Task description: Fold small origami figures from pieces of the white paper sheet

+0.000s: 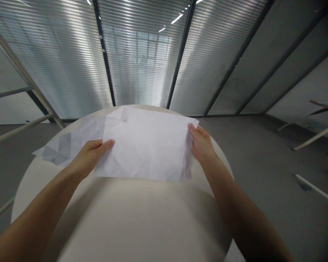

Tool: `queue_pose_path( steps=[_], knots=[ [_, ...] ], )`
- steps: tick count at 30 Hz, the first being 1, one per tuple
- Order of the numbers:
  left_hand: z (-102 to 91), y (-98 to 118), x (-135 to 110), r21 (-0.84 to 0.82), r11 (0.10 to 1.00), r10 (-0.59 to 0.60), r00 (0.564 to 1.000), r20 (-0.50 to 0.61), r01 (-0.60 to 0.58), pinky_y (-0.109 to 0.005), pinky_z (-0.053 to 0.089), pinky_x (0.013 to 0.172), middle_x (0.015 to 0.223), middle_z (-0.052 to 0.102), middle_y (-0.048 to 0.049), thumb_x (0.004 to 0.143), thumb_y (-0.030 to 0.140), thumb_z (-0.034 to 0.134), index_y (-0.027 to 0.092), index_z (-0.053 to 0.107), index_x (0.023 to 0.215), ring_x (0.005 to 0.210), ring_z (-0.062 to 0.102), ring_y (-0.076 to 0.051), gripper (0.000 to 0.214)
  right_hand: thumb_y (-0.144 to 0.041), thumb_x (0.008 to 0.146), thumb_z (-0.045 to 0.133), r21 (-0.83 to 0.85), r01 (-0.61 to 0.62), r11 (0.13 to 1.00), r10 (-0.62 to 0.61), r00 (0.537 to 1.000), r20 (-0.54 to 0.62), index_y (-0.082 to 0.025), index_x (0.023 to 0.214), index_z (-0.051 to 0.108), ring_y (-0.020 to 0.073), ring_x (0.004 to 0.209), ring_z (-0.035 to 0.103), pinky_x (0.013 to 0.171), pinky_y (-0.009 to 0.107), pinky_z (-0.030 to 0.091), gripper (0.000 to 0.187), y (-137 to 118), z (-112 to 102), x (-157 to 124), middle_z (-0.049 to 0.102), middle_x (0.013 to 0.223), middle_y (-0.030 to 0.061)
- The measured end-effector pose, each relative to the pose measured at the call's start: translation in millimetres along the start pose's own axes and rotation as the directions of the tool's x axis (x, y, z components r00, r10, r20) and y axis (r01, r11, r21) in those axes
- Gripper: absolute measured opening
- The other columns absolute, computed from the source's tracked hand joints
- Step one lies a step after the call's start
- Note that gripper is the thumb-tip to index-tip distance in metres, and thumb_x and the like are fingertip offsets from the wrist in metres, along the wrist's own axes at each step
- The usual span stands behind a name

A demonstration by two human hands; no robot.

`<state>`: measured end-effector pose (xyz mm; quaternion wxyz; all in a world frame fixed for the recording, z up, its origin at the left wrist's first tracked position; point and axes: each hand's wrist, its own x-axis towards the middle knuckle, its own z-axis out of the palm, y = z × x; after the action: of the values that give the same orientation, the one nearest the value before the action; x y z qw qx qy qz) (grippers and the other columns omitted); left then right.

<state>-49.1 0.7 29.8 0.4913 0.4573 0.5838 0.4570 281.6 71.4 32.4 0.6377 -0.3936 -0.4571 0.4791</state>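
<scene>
A white sheet of paper [147,145] with faint creases is stretched between my two hands, above the round table. My left hand [94,153] pinches its left edge, thumb on top and fingers hidden beneath. At the upper right corner, my right hand [203,143] grips the sheet between thumb and fingers. Partly behind the sheet on the left lies another paper [71,142], crumpled with many angular folds. Its right part is covered by the held sheet and my left hand.
The round white table [142,218] fills the lower middle. Pale bars of a frame [22,129] stand at the left. Chair or furniture legs [314,138] show at the right on the grey floor [257,153]. Glass panels with blinds [142,72] rise behind the table.
</scene>
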Motion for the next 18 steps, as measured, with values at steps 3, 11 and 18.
queue_pose_path(
  steps=[3,11,18],
  knots=[
    [3.5,1.7,2.9,-0.120,0.988,0.102,0.994,0.032,-0.097,-0.023,0.046,0.053,0.072,0.065,-0.0022,0.060,0.037,0.079,0.018,0.064,0.087,0.062,0.060,-0.015,0.037,-0.048,0.067,0.071,-0.042,-0.017,0.999,0.019,0.999,0.045,-0.019,0.087,0.065,0.0215,0.076,0.065,0.060,0.031,0.050,0.036,1.8,4.4,-5.0,0.070,0.077,0.0033],
    [14.5,-2.3,2.7,-0.193,0.946,0.264,0.965,-0.016,-0.262,-0.026,0.051,0.066,0.088,0.065,-0.0005,0.054,0.019,0.080,0.021,0.058,0.105,0.072,0.062,-0.013,0.055,-0.051,0.066,0.070,-0.062,-0.142,0.988,0.146,0.987,0.061,-0.017,0.090,0.065,0.0195,0.067,0.063,0.052,0.027,0.045,0.041,13.4,16.2,-11.9,0.069,0.072,0.0032],
    [19.9,-13.0,4.8,-0.176,0.945,0.246,0.954,-0.170,-0.275,-0.022,0.047,0.058,0.076,0.065,-0.0003,0.063,0.029,0.074,0.016,0.062,0.091,0.064,0.059,-0.013,0.033,-0.045,0.063,0.074,-0.032,-0.231,0.973,0.232,0.970,0.075,-0.019,0.081,0.066,0.0182,0.061,0.063,0.052,0.028,0.046,0.033,11.5,16.2,-11.7,0.069,0.068,0.0015]
  ],
)
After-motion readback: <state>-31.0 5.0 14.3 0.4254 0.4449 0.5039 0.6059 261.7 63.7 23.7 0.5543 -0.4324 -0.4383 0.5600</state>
